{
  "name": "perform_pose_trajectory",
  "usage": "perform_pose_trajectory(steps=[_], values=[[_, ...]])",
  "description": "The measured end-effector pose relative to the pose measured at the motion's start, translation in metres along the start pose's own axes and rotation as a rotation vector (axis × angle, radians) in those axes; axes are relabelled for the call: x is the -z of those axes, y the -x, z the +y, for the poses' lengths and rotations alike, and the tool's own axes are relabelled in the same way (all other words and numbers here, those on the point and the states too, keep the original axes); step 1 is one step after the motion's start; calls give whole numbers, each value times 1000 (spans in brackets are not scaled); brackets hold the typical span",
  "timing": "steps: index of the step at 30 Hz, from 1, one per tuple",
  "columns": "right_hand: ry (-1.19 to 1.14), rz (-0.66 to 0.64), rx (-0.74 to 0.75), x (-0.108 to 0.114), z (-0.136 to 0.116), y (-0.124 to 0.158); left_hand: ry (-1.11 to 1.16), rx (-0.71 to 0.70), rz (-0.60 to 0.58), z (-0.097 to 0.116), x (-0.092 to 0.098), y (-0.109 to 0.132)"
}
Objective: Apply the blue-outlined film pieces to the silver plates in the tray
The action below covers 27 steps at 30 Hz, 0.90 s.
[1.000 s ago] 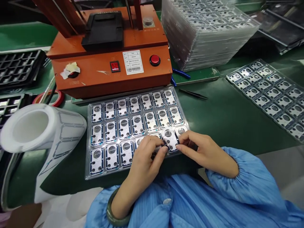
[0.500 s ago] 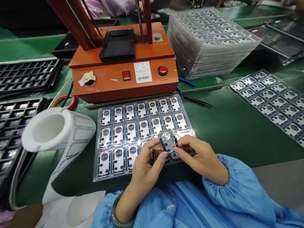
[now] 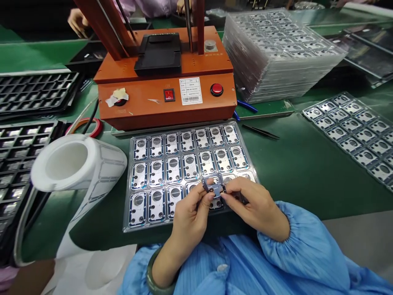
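Observation:
Between my hands is a small clear panel with a dark blue border [image 3: 216, 189], held tilted over the tray. My left hand [image 3: 192, 211] pinches its left edge between thumb and fingers. At its right edge, my right hand [image 3: 253, 205] grips it with thumb and fingertips. Below lies a clear plastic tray [image 3: 126, 213] with rows of silver plates, each with a round grey disc, small dark rings and blue edging. My hands cover part of its front right rows.
Behind the tray stands an orange press [image 3: 166, 110] with a red button [image 3: 216, 89]. A label roll [image 3: 39, 172] sits left, black trays [image 3: 30, 92] beyond it. Tweezers [image 3: 260, 132], blue-handled pliers [image 3: 247, 106], a tray stack [image 3: 276, 78] and another filled tray [image 3: 353, 123] are right. A co-worker's hand [image 3: 78, 22] shows behind.
The panel has been tipped to a flatter angle between my fingers, both hands still on it. The whole view has shifted slightly. A co-worker's hand now shows behind the press.

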State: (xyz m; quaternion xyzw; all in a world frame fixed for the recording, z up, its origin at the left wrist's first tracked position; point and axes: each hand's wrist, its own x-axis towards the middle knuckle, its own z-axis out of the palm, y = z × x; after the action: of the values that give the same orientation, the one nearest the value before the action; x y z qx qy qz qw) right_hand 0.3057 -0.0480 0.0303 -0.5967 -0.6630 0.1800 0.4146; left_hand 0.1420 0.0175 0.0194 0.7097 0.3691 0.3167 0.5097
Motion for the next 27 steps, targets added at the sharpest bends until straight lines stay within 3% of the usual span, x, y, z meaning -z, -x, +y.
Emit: perform_pose_trajectory(steps=[11, 19, 27], values=[[-53, -53, -1, -1, 1, 0, 19, -83, 117, -4, 0, 3], [-83, -49, -7, -2, 3, 2, 4, -84, 117, -4, -2, 5], [-95, -103, -6, -3, 2, 6, -160, -165, 198, 0, -2, 4]])
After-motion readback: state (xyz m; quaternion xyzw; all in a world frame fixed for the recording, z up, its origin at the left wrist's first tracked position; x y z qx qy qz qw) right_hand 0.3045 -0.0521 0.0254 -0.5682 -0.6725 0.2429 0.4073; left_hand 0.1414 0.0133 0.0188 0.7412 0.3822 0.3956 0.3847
